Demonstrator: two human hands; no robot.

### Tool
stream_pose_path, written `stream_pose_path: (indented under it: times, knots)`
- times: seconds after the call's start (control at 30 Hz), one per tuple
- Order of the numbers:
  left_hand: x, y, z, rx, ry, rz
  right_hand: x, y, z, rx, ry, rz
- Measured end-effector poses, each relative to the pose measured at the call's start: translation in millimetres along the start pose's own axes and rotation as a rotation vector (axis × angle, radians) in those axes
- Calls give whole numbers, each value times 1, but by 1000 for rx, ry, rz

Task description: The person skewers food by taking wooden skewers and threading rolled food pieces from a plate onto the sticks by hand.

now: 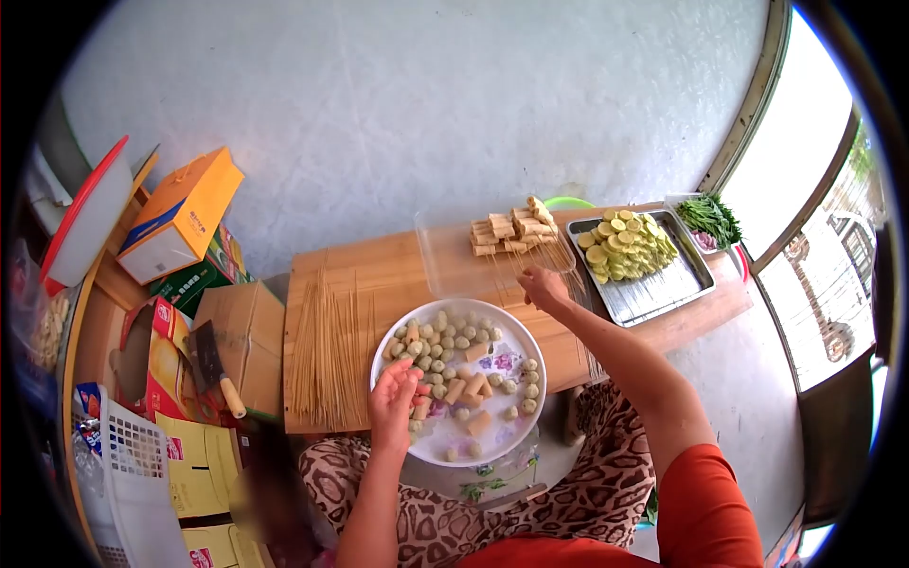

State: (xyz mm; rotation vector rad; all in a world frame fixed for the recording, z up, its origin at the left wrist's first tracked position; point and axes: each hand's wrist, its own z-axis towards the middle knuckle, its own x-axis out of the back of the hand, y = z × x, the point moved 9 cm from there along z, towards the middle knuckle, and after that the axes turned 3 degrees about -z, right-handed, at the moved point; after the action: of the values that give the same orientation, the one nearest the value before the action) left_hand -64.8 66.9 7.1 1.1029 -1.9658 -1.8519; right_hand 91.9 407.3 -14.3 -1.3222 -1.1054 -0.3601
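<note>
My left hand is closed, with its fingers curled over the left side of a round white plate. What it pinches, if anything, is hidden. Greenish-grey balls and short tan tube-shaped pieces lie loose on that plate. My right hand is closed too, at the front edge of a clear plastic tray; I cannot make out anything in its fingers. Tan skewered pieces are stacked in the tray's right part, their thin sticks pointing towards me near that hand.
Bare bamboo skewers cover the wooden table's left end. A metal tray of sliced green skewers stands right, beside a container of leafy greens. A cleaver rests by cardboard boxes at left.
</note>
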Motion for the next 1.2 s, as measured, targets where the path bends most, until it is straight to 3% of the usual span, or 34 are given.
stream_pose_path:
  times: [0.17, 0.3, 0.57, 0.63, 0.83, 1.1, 1.2]
  knots:
    - [0, 4, -4, -20, -2, 50, 34, 2, -65, 232, -1, -104]
    - [3, 1, -8, -7, -5, 58, 48, 36, -109, 140, -74, -190]
    - [3, -6, -4, -4, -2, 106, 28, 119, -116, 27, 10, -404]
    - [9, 0, -3, -41, 36, 137, 10, 113, -118, 0, -86, -334]
    - [68, 11, -6, -101, 193, 215, -24, 37, -168, 188, -402, -113]
    - [169, -2, -34, -23, 341, 525, -30, -18, -252, 542, -537, -66]
    - [179, -6, -27, 44, 314, 683, -36, -28, -273, 515, -630, -21]
